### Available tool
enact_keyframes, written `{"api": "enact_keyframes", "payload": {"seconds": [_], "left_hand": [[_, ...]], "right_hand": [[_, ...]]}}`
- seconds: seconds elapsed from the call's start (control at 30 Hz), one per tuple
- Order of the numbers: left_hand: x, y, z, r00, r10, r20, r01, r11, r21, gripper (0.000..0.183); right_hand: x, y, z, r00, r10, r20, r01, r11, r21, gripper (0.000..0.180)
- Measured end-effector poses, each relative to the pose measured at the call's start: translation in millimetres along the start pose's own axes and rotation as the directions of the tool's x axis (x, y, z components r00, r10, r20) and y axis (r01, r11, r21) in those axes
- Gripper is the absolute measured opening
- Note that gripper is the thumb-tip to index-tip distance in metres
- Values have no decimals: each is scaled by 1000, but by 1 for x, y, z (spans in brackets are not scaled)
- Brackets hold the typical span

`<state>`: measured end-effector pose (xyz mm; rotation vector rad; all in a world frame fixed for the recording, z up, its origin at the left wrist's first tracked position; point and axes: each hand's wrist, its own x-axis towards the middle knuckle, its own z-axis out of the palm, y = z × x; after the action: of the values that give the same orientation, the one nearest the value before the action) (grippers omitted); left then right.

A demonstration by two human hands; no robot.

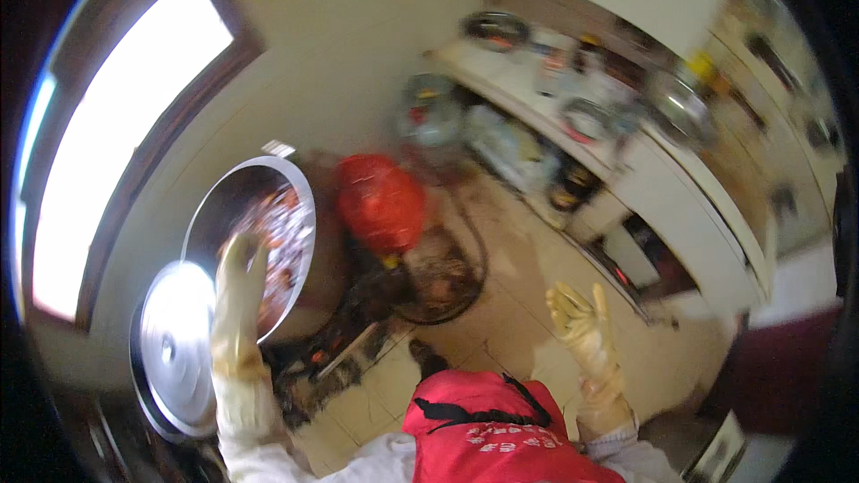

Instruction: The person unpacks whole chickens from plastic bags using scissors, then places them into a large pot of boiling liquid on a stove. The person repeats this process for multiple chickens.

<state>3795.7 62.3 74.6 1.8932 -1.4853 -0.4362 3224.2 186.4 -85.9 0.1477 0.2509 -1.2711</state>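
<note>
My left hand (240, 268), in a long cream rubber glove, reaches over the mouth of a large metal pot (305, 204). Its thumb shows apart from the fingers, and no tool is visible in it. Motion blur hides whether the fingertips touch the reddish-brown and pale chunks of food (285, 248) in the pot. Beside that forearm lies a round metal lid (176, 342) on another vessel. To the right, my right hand (578, 314) wears a matching glove and hangs over the tiled floor with fingers spread, holding nothing.
A red bag or bowl-like object (381, 201) is beside the pot, near a hose (484, 261) on the floor. Along the right runs a white counter (523, 97) bearing bowls and bottles, with a metal pot (678, 107). A bright window (134, 141) is at left.
</note>
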Motion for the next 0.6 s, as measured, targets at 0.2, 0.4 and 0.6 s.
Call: {"api": "enact_keyframes", "payload": {"seconds": [0.2,0.4,0.6], "left_hand": [[-169,132,187,949,138,283,25,863,-504,16],[-279,314,350,696,232,679,192,851,-488,19],[-343,490,473,484,478,733,42,824,-565,17]], "right_hand": [[-147,-125,-84,965,-263,-9,263,964,49,75],[-335,-242,-102,826,-548,-130,563,801,202,69],[-455,-340,-131,654,-705,-276,756,626,192,66]]}}
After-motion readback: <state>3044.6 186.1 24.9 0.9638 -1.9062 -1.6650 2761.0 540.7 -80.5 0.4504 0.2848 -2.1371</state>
